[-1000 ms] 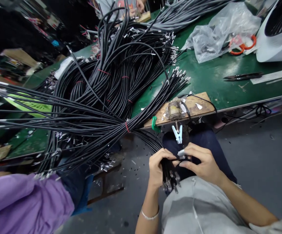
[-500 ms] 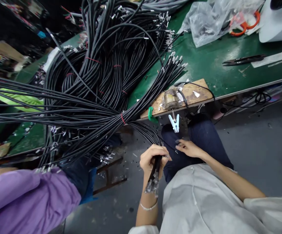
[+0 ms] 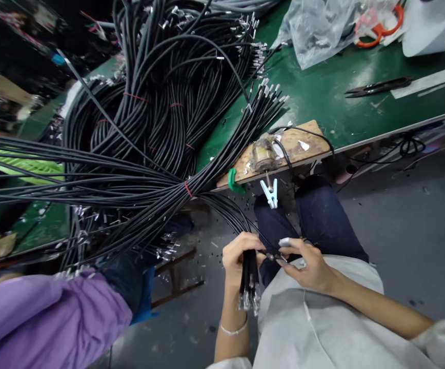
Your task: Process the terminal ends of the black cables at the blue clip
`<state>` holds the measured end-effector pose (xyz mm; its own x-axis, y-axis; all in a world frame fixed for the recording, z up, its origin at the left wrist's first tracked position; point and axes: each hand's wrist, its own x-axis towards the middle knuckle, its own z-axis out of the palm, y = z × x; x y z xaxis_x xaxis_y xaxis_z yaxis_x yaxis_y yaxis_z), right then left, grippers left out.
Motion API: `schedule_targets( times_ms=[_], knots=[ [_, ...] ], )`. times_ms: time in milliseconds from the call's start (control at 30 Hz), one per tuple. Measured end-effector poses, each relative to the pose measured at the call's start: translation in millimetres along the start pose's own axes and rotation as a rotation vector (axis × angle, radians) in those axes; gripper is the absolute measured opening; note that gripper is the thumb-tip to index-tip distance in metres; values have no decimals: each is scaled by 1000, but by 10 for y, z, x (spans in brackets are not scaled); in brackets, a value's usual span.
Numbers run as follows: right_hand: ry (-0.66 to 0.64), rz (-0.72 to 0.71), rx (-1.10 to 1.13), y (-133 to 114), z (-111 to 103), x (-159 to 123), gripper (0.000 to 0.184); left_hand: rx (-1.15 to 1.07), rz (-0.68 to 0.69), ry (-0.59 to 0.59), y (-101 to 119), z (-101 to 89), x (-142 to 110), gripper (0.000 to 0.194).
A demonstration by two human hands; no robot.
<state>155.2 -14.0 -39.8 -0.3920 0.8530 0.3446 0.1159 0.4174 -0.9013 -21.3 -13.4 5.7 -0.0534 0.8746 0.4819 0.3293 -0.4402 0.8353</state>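
My left hand [image 3: 241, 252] is closed around several black cables [image 3: 250, 274], whose stripped, shiny ends hang below the fist. Close beside it, my right hand [image 3: 310, 265] pinches the end of a single black cable between thumb and forefinger, just past my left fingertips. The tip itself is small and partly covered by the fingers. From my left hand the cables run up to a large bundle [image 3: 157, 184] bound with a red tie [image 3: 188, 189]. Just above my hands, a light blue clothespin-like clip [image 3: 270, 193] sticks out from a small motor [image 3: 263, 155] on a wooden board [image 3: 307, 138].
Coiled black cables [image 3: 176, 102] are heaped on the green table [image 3: 315, 97]. A green clamp-like piece [image 3: 235, 182] sits at the board's edge. Snips [image 3: 378, 87], orange-handled scissors [image 3: 380, 33] and a plastic bag [image 3: 310, 31] lie farther right. A person in a purple sleeve [image 3: 53, 312] sits at the left.
My right hand has moved left and down to meet my left hand, and its fingers have closed on a cable end. My left hand keeps its hold, and the hanging cable ends have swung slightly right.
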Motion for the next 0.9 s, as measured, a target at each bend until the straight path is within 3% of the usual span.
schedule_targets(
  times_ms=[100,200,267,367,433,500,600,700,800,900],
  knots=[
    [24,-69,-21,-22,2,1,41,-5,-10,7,-9,-5,-26,21],
    [27,-77,-6,-61,-7,-8,39,1,-51,-70,-5,-39,-40,17],
    [7,-10,64,-107,-32,15,34,34,-92,-166,16,-69,-27,12],
    [-60,250,297,-163,-104,133,19,87,-139,-347,53,-101,10,11],
    [-151,448,479,-168,-175,263,9,107,-129,-433,61,-103,26,13],
    [-298,563,615,-147,-256,408,7,117,-73,-434,49,-90,28,16],
    [-534,563,688,-90,-361,601,17,98,-8,-377,19,-60,9,8],
    [-639,563,813,-27,-407,721,23,61,2,-358,9,-43,-14,5],
    [-500,566,834,8,-416,742,23,59,10,-315,16,-38,-30,5],
    [-270,454,572,-18,-455,656,18,60,23,-276,19,-30,-35,5]
  ],
)
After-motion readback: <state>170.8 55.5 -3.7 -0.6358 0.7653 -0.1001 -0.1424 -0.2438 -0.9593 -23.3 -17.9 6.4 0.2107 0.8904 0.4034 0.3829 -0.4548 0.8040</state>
